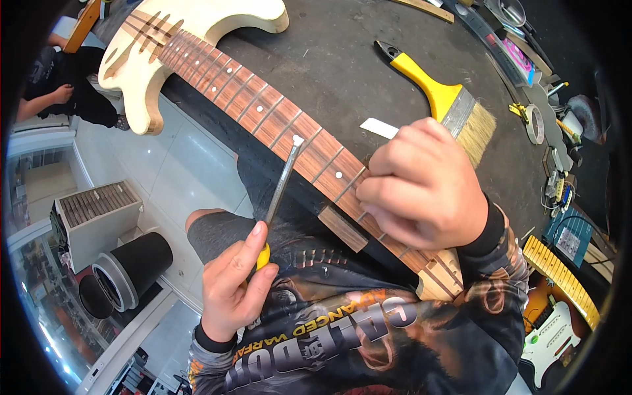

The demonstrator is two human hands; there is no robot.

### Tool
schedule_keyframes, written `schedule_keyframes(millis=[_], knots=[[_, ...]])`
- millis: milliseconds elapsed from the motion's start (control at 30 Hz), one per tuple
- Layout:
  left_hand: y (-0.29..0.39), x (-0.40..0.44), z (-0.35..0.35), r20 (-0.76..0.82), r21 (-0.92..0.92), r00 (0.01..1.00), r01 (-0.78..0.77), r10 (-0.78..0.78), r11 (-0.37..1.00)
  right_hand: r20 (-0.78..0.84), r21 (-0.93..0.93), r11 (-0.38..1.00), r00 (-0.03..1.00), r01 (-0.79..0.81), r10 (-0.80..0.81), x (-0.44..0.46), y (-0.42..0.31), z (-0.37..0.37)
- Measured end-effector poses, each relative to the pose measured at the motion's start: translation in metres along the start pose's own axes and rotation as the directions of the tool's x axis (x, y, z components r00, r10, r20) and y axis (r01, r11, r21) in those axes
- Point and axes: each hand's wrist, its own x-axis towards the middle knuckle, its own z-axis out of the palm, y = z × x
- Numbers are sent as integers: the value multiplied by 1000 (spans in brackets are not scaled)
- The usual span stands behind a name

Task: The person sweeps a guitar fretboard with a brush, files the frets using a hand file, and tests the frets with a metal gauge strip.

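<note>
A guitar neck with a rosewood-coloured fretboard runs diagonally from a pale unfinished body at the upper left to the headstock near my lap. My left hand is wrapped round the yellow handle of a screwdriver-like tool, its metal shaft pointing up with the tip over the fretboard. My right hand is curled over the fretboard's lower part, fingers pressed together; what they hold, if anything, is hidden. Beside the neck's near edge lies a short wooden block.
A wide brush with a yellow handle and a white strip lie on the dark table. Tape and tools line the right side. Another guitar is lower right. Another person sits upper left; a black bin stands below.
</note>
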Motion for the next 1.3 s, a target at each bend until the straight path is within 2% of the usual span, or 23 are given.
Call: schedule_keyframes(millis=[133, 533, 767, 900, 1033, 1300], knots=[[-1, -4, 0, 15, 14, 1000, 8, -8, 1000, 18, -50, 997, 998, 66, -65, -4, 0, 2], [4, -8, -3, 37, 24, 998, -45, 44, 999, 46, -26, 998, 997, 56, -54, 3, -2, 1], [10, -15, -10, 153, 59, 988, -10, 1, 998, 2, -67, 998, 1000, 16, -16, 1, -1, -4], [19, -18, -13, 182, 124, 983, -7, -16, 992, -14, -5, 997, 997, 71, -71, -3, -1, -7], [28, -23, -17, 214, 154, 975, 31, -64, 988, -18, -21, 987, 987, 157, -157, -11, -9, 3], [32, -25, -23, 273, 183, 957, 48, -97, 982, 22, -84, 978, 981, 193, -192, -13, -13, 7]])
